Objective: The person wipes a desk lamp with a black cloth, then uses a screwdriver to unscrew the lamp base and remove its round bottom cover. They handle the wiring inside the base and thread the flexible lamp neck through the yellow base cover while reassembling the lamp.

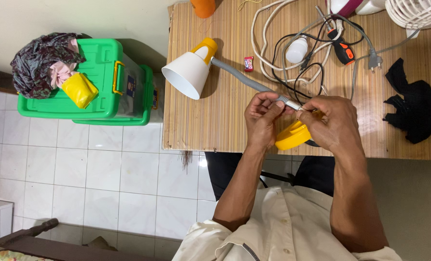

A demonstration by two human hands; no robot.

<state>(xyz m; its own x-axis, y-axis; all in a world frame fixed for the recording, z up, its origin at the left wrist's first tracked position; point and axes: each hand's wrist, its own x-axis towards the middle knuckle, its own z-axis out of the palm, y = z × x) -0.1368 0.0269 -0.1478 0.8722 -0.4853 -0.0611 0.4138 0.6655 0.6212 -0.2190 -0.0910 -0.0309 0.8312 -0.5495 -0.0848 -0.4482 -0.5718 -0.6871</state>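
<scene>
A desk lamp lies on the wooden table point(215, 121). Its white shade point(187, 73) with a yellow collar points left, and a grey flexible neck point(247, 79) runs right toward my hands. My left hand point(262, 118) pinches the metal lower end of the neck. My right hand point(332, 123) grips the yellow round base point(292, 137) at the table's front edge, its fingers meeting the neck's end. The joint itself is hidden by my fingers.
White and black cables point(292, 53), a white bulb point(296, 49), an orange-and-black screwdriver point(343, 50), a plug point(374, 60) and black cloth point(416, 111) lie on the table. A white fan point(418, 12) stands far right. A green bin point(104, 82) with cloth sits left.
</scene>
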